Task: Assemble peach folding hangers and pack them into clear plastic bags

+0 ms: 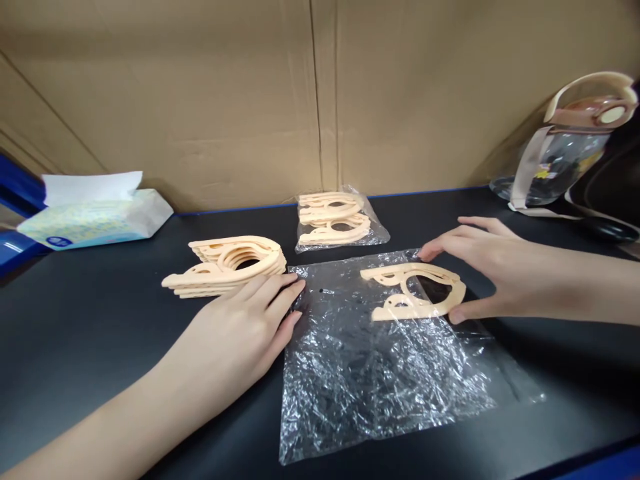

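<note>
My left hand (245,323) is at the left edge of a clear plastic bag (345,367), fingers and thumb close together on its border. My right hand (493,267) spans the rounded end of a beige folding clothes hanger (430,310), thumb at its near side and fingers at its far side by the bag's edge. The hanger is folded flat and its narrow ends overlap the bag; whether it is inside or on top is hard to tell. Just beyond my left fingers lies a stack of several matching folded hangers (225,263).
At the back, more hangers (334,217) lie in a clear bag near the cardboard wall (225,100). A tissue pack (100,217) stands at the left. A clear water bottle (570,160) with a strap is at the right, on the black table (90,333).
</note>
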### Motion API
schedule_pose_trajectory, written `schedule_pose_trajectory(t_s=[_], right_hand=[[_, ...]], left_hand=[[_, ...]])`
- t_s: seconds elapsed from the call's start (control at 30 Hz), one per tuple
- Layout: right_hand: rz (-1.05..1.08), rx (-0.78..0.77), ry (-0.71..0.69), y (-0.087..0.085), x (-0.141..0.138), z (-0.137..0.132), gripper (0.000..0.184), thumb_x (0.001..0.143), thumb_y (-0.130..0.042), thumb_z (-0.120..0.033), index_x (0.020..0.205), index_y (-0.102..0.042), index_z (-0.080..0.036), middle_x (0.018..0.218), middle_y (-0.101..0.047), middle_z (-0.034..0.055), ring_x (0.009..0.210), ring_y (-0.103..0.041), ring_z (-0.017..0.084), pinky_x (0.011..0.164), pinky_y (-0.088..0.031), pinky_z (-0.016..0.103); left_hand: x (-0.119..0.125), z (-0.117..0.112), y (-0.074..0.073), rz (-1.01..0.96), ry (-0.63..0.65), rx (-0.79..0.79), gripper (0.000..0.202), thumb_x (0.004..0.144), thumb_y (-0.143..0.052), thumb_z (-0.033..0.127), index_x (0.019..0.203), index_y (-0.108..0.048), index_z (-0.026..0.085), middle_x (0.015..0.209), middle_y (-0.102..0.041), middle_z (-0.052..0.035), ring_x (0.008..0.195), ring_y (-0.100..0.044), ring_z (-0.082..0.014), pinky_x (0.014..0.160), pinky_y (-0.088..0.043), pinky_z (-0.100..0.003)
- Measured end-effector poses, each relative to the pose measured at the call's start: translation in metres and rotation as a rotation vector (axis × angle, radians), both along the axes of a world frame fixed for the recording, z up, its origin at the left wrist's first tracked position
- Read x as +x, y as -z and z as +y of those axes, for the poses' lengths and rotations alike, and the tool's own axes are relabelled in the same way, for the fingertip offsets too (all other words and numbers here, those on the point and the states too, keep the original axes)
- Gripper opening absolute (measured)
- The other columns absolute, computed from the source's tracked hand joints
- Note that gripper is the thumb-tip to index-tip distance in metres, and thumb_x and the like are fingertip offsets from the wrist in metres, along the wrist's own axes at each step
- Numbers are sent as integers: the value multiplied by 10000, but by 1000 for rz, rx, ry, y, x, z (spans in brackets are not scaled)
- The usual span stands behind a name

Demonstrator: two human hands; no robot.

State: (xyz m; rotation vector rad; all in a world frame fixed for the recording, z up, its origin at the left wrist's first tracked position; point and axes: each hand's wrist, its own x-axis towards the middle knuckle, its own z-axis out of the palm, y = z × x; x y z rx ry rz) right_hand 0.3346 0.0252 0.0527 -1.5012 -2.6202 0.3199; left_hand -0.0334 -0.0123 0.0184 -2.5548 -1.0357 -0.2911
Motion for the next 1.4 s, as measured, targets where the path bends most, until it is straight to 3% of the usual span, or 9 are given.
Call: schedule_pose_trajectory(t_s=[0.13,0.27,0.43,0.63,0.83,1.0,1.17,1.4], right_hand=[[19,-15,-36,-5,-1,2,565,652,-831,-638,1084,-725,-290,1223,-765,101,1372,-514,533,1215,-229,776],[90,64,-64,7,-7,2,563,725,-793,-687,1122,-712,-297,1209,-763,79,1373,-512,487,1200,-226,781],[128,108,-84,13,-9,2,538,751,-788,-658,1131,-706,-287,1189,-763,79,1334,-547,448,1197,-239,754],[126,26,-64,6,-7,4,559,727,-804,-654,1141,-703,-292,1203,-760,70,1352,-528,448,1193,-273,721],[179,1,-36,12,-18,0,570,737,-802,-643,1168,-685,-289,1223,-762,88,1279,-573,416,1049,-449,619],[237,113,-72,23,-29,-2,697,789,-803,-605,1353,-589,-257,1087,-785,77,1110,-676,361,1011,-457,564],[283,102,-106,21,-27,3,587,852,-772,-547,1323,-586,-252,1051,-808,57,1023,-729,309,995,-475,499],[442,-26,-137,25,-34,2,475,913,-729,-466,1306,-575,-246,1100,-814,44,1035,-748,253,979,-523,440]], left_hand=[[0,-1,1,-6,-2,-39,599,1127,-318,462,1358,-692,55,1354,-731,-198,1229,-713,-394,949,-645,-542],[0,-1,1,-27,5,-73,654,1100,-382,561,1399,-661,50,1390,-706,-218,1269,-685,-424,965,-633,-572],[2,-2,3,-56,-5,-71,627,1116,-347,523,1428,-626,57,1440,-669,-214,1284,-672,-410,986,-622,-561],[5,-10,9,-175,110,-278,542,1119,-405,514,1573,-489,232,1660,-480,-92,1484,-510,-288,1232,-443,-452],[2,-10,11,-178,140,-335,612,1101,-453,527,1640,-371,251,1690,-435,-97,1504,-496,-300,1230,-448,-486],[2,-8,11,-177,157,-335,585,1105,-446,512,1640,-370,287,1703,-414,-89,1508,-490,-306,1222,-456,-497],[1,-9,11,-196,175,-311,583,1101,-463,501,1637,-376,291,1695,-425,-96,1523,-468,-318,1220,-457,-509],[-1,-8,15,-224,124,-331,763,1072,-468,607,1687,-195,248,1725,-364,-116,1578,-378,-314,1252,-412,-519]])
